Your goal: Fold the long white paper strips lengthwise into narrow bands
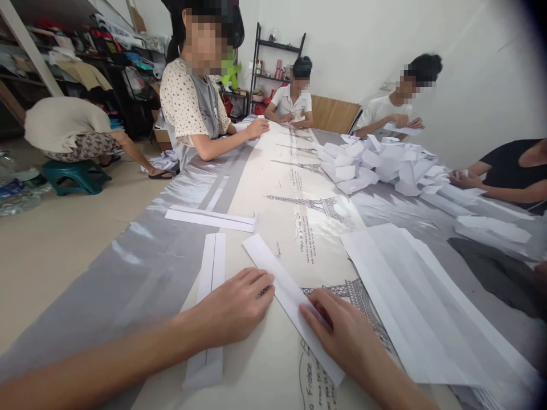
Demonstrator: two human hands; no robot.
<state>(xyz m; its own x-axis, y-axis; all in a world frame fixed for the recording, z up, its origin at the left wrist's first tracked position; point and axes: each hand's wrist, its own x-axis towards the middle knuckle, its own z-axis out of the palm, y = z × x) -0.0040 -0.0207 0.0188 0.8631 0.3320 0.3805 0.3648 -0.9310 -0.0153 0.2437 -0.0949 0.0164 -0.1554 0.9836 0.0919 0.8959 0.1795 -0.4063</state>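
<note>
A folded white paper strip [284,290] lies slantwise on the table between my two hands. My left hand [243,304] is closed, its bent fingers pressed together at the strip's left edge. Farther down the strip, my right hand [344,327] is closed with thumb and curled fingers pinching the paper; some fingertips are hidden. Partly under my left forearm is another folded strip [212,256] with a dark line along it. A third strip [209,219] lies crosswise beyond it. To the right of my right hand sits a stack of large white paper sheets [421,302].
A cover printed with Eiffel Towers [252,364] spreads over the table. White folded papers are heaped [380,162] at the far right, near a dark cloth [498,273]. Several people sit or stand around; one person [70,128] crouches on a green stool [77,176] at left.
</note>
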